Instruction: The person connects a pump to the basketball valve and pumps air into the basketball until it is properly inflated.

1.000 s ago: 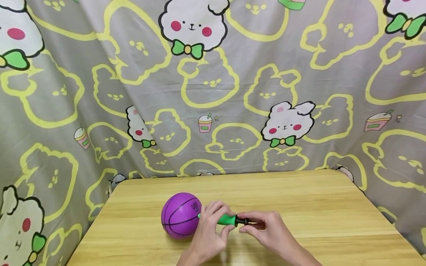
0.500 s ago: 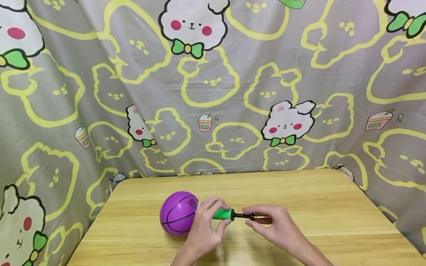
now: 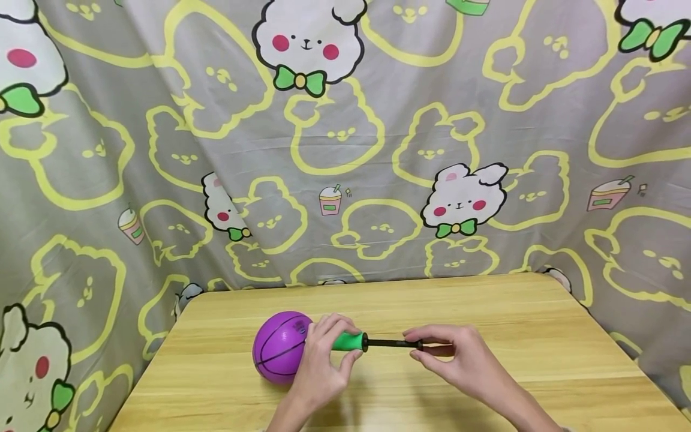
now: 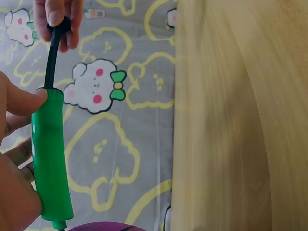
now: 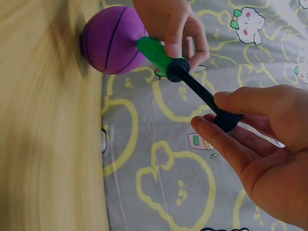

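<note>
A purple ball [image 3: 279,348] with black basketball lines sits on the wooden table. My left hand [image 3: 323,360] grips the green barrel of a hand pump [image 4: 50,154], whose nozzle end points at the ball. In the right wrist view that end meets the ball [image 5: 113,41]. The fingers of my right hand [image 3: 459,354] pinch the black handle [image 5: 226,119] at the pump's other end. A long stretch of black rod [image 3: 391,343] shows between barrel and handle. The pump lies nearly level above the table.
The light wooden table [image 3: 513,312] spreads out around the hands. A grey curtain [image 3: 372,150] with yellow outlines and white cartoon animals hangs behind the table and along both sides.
My right hand has drawn the black handle rightward, so much more rod shows. The left hand, barrel and ball have shifted slightly left.
</note>
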Action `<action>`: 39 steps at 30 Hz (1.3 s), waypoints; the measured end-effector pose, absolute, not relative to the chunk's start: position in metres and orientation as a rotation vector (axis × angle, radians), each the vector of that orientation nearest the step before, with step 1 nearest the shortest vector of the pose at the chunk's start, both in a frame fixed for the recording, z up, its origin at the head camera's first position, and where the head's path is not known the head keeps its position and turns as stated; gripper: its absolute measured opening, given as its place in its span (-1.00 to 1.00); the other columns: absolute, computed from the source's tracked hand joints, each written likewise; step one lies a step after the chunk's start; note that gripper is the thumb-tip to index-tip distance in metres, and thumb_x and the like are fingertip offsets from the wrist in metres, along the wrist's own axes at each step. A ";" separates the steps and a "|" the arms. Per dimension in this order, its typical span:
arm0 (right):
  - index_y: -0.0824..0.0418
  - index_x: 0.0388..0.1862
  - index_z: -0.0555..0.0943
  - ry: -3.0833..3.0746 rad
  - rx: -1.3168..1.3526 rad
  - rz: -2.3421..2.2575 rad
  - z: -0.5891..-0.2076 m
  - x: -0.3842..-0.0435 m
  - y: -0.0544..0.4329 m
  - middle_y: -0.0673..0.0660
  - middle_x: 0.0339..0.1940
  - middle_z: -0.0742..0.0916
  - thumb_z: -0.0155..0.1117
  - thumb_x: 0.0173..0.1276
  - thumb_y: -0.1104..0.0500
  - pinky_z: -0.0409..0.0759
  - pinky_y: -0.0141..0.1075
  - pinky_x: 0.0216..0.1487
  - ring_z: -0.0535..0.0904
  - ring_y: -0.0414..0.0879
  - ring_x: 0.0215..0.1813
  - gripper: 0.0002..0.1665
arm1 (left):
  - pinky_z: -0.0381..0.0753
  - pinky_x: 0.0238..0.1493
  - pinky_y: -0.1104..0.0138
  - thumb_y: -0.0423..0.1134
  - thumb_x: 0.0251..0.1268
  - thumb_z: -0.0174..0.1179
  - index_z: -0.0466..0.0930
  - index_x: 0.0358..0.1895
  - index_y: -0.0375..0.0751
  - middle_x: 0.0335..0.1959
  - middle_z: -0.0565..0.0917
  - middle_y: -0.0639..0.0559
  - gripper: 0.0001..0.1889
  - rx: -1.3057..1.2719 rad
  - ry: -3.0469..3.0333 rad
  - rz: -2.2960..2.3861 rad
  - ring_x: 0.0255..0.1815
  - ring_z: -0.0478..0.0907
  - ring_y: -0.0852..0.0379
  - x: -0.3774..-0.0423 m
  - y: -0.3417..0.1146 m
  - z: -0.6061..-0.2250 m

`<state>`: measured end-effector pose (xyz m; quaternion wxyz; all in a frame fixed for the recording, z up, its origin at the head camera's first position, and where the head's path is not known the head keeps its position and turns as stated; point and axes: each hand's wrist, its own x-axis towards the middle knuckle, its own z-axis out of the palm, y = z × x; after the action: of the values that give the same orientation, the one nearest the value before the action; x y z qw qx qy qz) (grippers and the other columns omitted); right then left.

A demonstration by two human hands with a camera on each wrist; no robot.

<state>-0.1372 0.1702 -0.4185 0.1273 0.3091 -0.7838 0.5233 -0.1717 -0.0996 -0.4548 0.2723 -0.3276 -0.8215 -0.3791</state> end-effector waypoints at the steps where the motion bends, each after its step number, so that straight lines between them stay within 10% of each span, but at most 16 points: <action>1: 0.17 -0.04 0.76 -2.286 0.900 1.517 -0.417 -0.137 0.172 0.10 -0.07 0.81 0.47 0.29 0.35 0.72 -0.29 -0.19 0.79 -0.08 -0.09 -0.73 | 0.32 0.04 0.18 -0.31 0.03 0.47 0.64 -0.12 0.03 -0.06 0.61 0.28 -0.68 -0.875 -2.219 -1.026 0.05 0.51 0.24 -0.172 -0.100 -0.455; 39: 0.20 -0.01 0.77 -2.197 0.847 1.632 -0.420 -0.138 0.167 0.11 -0.11 0.82 0.53 0.19 0.32 0.72 -0.21 -0.28 0.79 -0.12 -0.16 -0.65 | 0.31 0.02 0.12 -0.36 -0.04 0.48 0.65 -0.17 0.01 -0.09 0.63 0.24 -0.66 -0.860 -2.159 -1.124 0.01 0.53 0.20 -0.174 -0.101 -0.458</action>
<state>-0.1377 0.1666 -0.4202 0.1381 0.2929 -0.7595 0.5642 -0.1742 -0.1007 -0.4576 0.2763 -0.3201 -0.8039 -0.4184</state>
